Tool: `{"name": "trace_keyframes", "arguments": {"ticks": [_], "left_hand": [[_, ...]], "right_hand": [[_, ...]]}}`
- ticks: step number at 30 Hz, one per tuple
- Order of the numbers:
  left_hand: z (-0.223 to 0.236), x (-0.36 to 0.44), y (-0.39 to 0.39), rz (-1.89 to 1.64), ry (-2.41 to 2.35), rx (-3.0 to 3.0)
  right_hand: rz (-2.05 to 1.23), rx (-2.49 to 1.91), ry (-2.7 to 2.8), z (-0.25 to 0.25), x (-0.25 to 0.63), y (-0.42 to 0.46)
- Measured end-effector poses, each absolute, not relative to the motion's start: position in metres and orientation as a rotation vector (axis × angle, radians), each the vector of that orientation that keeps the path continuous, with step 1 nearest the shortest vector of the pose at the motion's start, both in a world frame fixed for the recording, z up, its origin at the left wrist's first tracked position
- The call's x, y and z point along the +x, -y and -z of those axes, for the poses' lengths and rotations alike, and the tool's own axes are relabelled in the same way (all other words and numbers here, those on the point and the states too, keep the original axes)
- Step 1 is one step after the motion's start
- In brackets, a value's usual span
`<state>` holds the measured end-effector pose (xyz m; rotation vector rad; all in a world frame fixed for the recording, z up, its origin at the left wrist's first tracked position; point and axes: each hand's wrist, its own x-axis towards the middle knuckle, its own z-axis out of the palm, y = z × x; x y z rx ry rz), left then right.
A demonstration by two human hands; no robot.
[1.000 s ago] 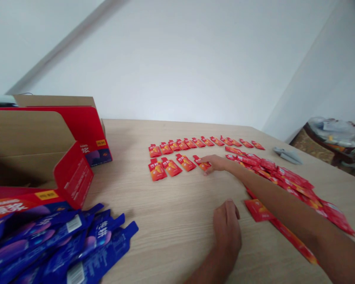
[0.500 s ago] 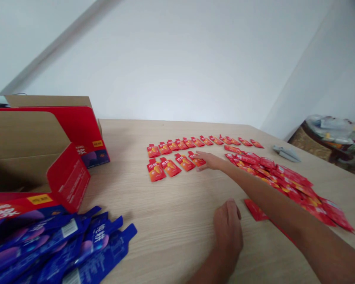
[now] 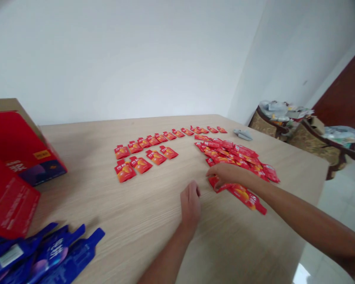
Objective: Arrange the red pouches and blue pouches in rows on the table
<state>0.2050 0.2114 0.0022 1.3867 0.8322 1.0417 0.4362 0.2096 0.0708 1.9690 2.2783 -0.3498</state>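
My right hand (image 3: pixel 225 175) is over the near left edge of a heap of red pouches (image 3: pixel 242 156). Its fingers are apart and curved down above a red pouch (image 3: pixel 214 182); whether they touch it I cannot tell. My left hand (image 3: pixel 191 205) rests on the table with its fingers curled in, and no object shows in it. Further back lie red pouches with an orange fruit print, face up: a short front row (image 3: pixel 156 156) and a longer back row (image 3: pixel 152 140). One pouch (image 3: pixel 245 196) lies below my right wrist.
Red cartons (image 3: pixel 32 165) stand at the left of the wooden table (image 3: pixel 154 209). Blue pouches (image 3: pixel 56 256) are piled at the near left. A grey packet (image 3: pixel 242 134) lies at the far right. Patterned chairs (image 3: pixel 301 136) with bags stand beyond the table.
My right hand has left the front row and moved back to the heap of red pouches. The fourth pouch of that row now lies uncovered. The view has turned right.
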Motion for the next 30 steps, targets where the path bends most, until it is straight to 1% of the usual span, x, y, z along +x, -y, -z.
{"name": "trace_keyframes", "arguments": {"ticks": [5, 10, 12, 14, 17, 19, 21, 24, 26, 28, 30], "left_hand": [[-0.002, 0.204, -0.213, -1.040, -0.851, 1.411], [-0.001, 0.204, -0.215, -1.038, -0.853, 1.409], [0.001, 0.205, -0.215, -1.041, -0.852, 1.404], [0.002, 0.205, -0.215, -1.045, -0.853, 1.398], [0.001, 0.205, -0.215, -1.049, -0.855, 1.390], [0.000, 0.205, -0.215, -1.050, -0.850, 1.391], [-0.002, 0.204, -0.214, -1.052, -0.845, 1.390], [-0.003, 0.203, -0.213, -1.051, -0.847, 1.380], [-0.003, 0.203, -0.212, -1.051, -0.848, 1.379], [-0.002, 0.203, -0.212, -1.052, -0.844, 1.380], [-0.001, 0.204, -0.211, -1.051, -0.843, 1.375]], "right_hand": [[0.275, 1.901, -2.343, -0.065, 0.451, -0.204], [0.249, 1.945, -2.331, -0.066, 0.451, -0.202], [0.328, 1.968, -2.355, -0.068, 0.449, -0.202], [0.474, 1.968, -2.393, -0.075, 0.448, -0.202], [0.647, 1.966, -2.489, -0.096, 0.446, -0.203], [0.651, 2.073, -2.556, -0.113, 0.443, -0.207], [0.605, 2.274, -2.585, -0.125, 0.440, -0.216], [0.605, 2.598, -2.594, -0.124, 0.439, -0.238], [0.751, 2.774, -2.574, -0.110, 0.439, -0.255], [1.025, 2.961, -2.444, -0.089, 0.440, -0.270], [1.346, 3.188, -2.164, -0.068, 0.440, -0.281]]}}
